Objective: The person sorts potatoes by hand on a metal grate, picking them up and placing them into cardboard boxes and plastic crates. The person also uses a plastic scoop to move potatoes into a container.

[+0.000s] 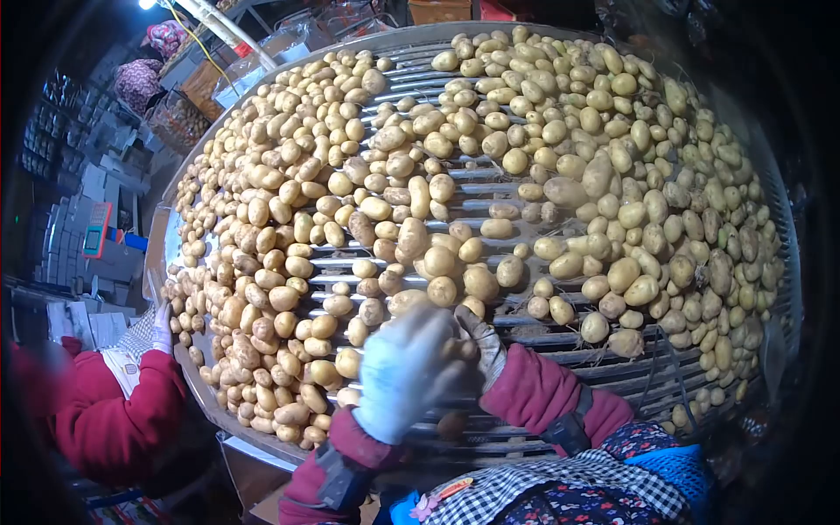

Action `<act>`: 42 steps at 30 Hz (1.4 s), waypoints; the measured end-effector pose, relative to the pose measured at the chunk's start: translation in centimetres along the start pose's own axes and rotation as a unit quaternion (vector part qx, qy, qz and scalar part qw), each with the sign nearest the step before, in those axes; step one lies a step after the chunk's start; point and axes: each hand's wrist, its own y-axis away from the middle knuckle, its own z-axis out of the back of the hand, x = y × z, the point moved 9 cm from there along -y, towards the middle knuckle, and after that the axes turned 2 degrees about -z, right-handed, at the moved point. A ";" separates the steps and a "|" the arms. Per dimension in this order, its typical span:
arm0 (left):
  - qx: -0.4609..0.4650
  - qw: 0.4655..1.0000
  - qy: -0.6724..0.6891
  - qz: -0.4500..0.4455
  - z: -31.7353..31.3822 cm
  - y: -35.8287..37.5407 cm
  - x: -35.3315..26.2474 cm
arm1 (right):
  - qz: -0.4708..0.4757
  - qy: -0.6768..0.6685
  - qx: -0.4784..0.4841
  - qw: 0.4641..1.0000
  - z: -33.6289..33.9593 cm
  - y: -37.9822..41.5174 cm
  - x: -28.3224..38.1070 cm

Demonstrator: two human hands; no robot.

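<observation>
Many potatoes (619,275) lie over a slatted metal table (477,188). At the near middle of the table, my left hand (407,367), in a pale glove, is smeared by motion, and its fingers cannot be made out. Close against it on the right is my right hand (481,341), in a dirty glove, with its fingers partly hidden behind the left hand. Whether either hand holds a potato does not show. Several potatoes lie just beyond both hands. A dark round potato (451,425) is below them, over the slats.
A co-worker in a red sleeve (122,420) stands at the left, a gloved hand (162,328) at the table edge. A red and blue scale display (97,229) is beyond. Another person (140,85) is at the upper left. A raised rim (210,131) borders the table.
</observation>
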 end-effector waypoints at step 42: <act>-0.139 0.976 -0.125 -0.111 3.6 -6.1 3.8 | 0.115 0.157 -0.107 0.975 0.3 0.5 2.9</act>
